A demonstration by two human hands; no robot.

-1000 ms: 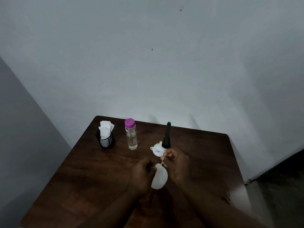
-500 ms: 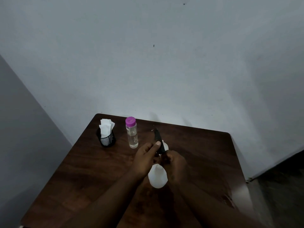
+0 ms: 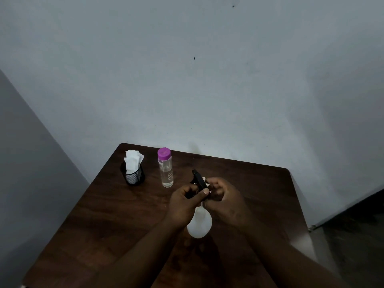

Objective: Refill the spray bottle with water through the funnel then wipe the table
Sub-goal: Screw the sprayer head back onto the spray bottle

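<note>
The white spray bottle [image 3: 200, 224] stands on the dark wooden table [image 3: 116, 215] in front of me. Its black spray head [image 3: 198, 179] sits above the neck, tilted with the nozzle pointing far-left. A thin white tube shows between the head and the bottle body. My left hand [image 3: 184, 202] grips the base of the spray head, thumb across it. From the right, the fingers of my right hand [image 3: 223, 199] pinch the same spot. My hands hide the funnel except perhaps a small white bit behind the head. A clear water bottle [image 3: 165, 170] with a purple cap stands upright to the far left.
A black mesh cup [image 3: 133, 175] holding white tissues stands near the table's far-left corner. The table is pushed against a pale wall. Dark floor lies off the right edge.
The spray head, held upright in my right hand a second ago, has come down over the bottle and tilted left. My left hand moved up from the bottle neck onto the head.
</note>
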